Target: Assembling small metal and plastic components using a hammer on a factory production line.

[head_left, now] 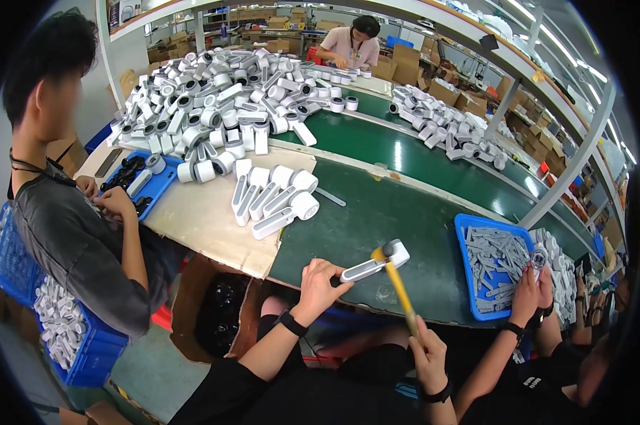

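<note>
My left hand (318, 289) grips the handle end of a white handheld fan (362, 271) with a grey strip along its handle. The fan lies on the green bench top (320, 258), its round head pointing away to the right. In my right hand (429, 356) is a hammer (401, 290) with a yellow handle. The hammer's dark-faced head is over the fan, near where handle and round head meet; whether they touch I cannot tell. Just beyond my left hand, several similar white fans (270, 202) lie side by side, and a loose grey strip (330, 197) is beside them.
A blue tray (469, 283) of grey strips stands at the right, by a co-worker's hands (532, 294) holding a round part. Far left, another person (86, 205) works over a blue tray (165, 177). A large fan pile (214, 106) covers the back. Below sits an open carton (185, 312).
</note>
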`<action>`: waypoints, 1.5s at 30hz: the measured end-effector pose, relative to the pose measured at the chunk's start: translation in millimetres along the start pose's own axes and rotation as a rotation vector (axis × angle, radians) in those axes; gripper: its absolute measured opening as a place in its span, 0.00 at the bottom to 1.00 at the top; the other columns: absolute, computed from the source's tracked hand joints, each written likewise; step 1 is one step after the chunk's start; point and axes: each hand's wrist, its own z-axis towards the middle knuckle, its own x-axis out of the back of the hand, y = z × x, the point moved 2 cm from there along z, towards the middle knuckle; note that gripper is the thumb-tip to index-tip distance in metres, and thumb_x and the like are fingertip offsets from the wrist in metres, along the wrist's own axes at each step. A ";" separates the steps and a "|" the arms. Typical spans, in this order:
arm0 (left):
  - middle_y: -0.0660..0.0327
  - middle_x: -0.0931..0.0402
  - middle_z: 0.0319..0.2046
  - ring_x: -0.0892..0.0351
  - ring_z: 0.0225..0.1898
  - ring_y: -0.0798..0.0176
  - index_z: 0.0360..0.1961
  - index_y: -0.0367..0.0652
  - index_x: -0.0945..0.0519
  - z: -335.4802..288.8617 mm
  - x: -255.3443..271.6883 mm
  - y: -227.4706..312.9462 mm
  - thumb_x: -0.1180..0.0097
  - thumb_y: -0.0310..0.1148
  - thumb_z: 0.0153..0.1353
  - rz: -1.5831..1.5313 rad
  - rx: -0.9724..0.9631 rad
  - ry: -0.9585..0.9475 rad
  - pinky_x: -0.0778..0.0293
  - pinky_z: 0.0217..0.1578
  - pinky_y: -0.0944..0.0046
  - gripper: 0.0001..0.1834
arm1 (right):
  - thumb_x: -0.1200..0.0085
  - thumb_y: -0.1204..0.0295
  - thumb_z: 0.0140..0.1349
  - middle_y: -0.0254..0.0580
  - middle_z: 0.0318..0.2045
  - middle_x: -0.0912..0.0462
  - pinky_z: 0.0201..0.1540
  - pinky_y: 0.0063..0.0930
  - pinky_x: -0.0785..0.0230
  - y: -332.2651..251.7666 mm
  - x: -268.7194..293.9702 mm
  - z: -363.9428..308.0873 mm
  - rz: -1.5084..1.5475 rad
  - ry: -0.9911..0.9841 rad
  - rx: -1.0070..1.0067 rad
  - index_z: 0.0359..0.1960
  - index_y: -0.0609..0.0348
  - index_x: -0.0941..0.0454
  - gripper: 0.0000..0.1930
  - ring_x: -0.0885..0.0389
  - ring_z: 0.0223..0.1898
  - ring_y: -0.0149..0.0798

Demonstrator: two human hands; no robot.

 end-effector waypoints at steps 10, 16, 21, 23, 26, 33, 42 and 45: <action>0.60 0.21 0.35 0.26 0.45 0.55 0.37 0.45 0.16 -1.3 -1.3 10.0 0.29 0.37 0.48 0.056 -0.046 -0.017 0.34 0.48 0.56 0.16 | 0.46 0.82 0.62 0.43 0.26 0.29 0.34 0.25 0.33 11.8 0.2 -0.2 0.001 0.023 -0.061 0.63 0.62 0.29 0.25 0.28 0.27 0.35; 0.57 0.21 0.33 0.24 0.33 0.54 0.51 0.44 0.22 2.7 -5.2 17.5 0.37 0.34 0.60 -0.139 -0.048 -0.007 0.29 0.34 0.61 0.19 | 0.47 0.82 0.63 0.35 0.26 0.25 0.29 0.21 0.35 28.0 -5.5 -2.3 0.191 -0.001 -0.195 0.66 0.63 0.32 0.27 0.31 0.24 0.26; 0.63 0.26 0.27 0.36 0.20 0.73 0.58 0.44 0.27 8.1 11.4 -12.9 0.55 0.46 0.73 -1.428 0.789 -0.346 0.43 0.17 0.75 0.21 | 0.50 0.82 0.64 0.30 0.26 0.22 0.20 0.12 0.44 4.7 3.7 -11.7 0.450 0.114 -0.350 0.68 0.61 0.34 0.28 0.36 0.18 0.17; 0.64 0.26 0.28 0.32 0.22 0.71 0.56 0.40 0.26 6.0 15.7 -27.7 0.50 0.45 0.70 -1.550 0.982 -0.291 0.36 0.19 0.71 0.22 | 0.49 0.82 0.64 0.29 0.26 0.24 0.21 0.12 0.43 1.3 3.0 -10.1 0.447 0.051 -0.376 0.68 0.60 0.33 0.28 0.36 0.18 0.17; 0.62 0.24 0.30 0.27 0.27 0.63 0.50 0.40 0.21 -0.2 23.7 -20.8 0.39 0.40 0.63 -0.506 0.435 0.022 0.27 0.29 0.64 0.18 | 0.46 0.82 0.63 0.30 0.28 0.23 0.27 0.15 0.37 3.7 -2.1 -8.7 0.352 -0.086 -0.366 0.66 0.61 0.32 0.28 0.31 0.23 0.21; 0.53 0.22 0.31 0.23 0.38 0.50 0.36 0.39 0.16 8.9 38.5 -19.8 0.30 0.29 0.48 -0.072 0.056 0.086 0.28 0.43 0.56 0.13 | 0.46 0.81 0.62 0.37 0.32 0.22 0.36 0.22 0.33 -28.8 -14.8 27.0 0.084 -0.061 0.073 0.65 0.66 0.32 0.27 0.27 0.30 0.29; 0.53 0.23 0.29 0.24 0.36 0.49 0.33 0.38 0.17 11.7 34.3 -24.3 0.29 0.29 0.47 -0.097 0.034 0.123 0.29 0.40 0.56 0.12 | 0.44 0.80 0.61 0.47 0.32 0.21 0.38 0.27 0.31 -35.5 -26.2 36.4 0.036 -0.117 0.062 0.63 0.62 0.29 0.26 0.22 0.32 0.38; 0.53 0.24 0.28 0.25 0.35 0.48 0.32 0.38 0.17 9.9 32.4 -23.0 0.29 0.29 0.47 -0.119 0.019 0.130 0.29 0.40 0.55 0.12 | 0.43 0.80 0.61 0.47 0.31 0.22 0.38 0.28 0.31 -35.0 -34.8 34.8 0.098 0.084 0.225 0.63 0.62 0.28 0.26 0.23 0.31 0.38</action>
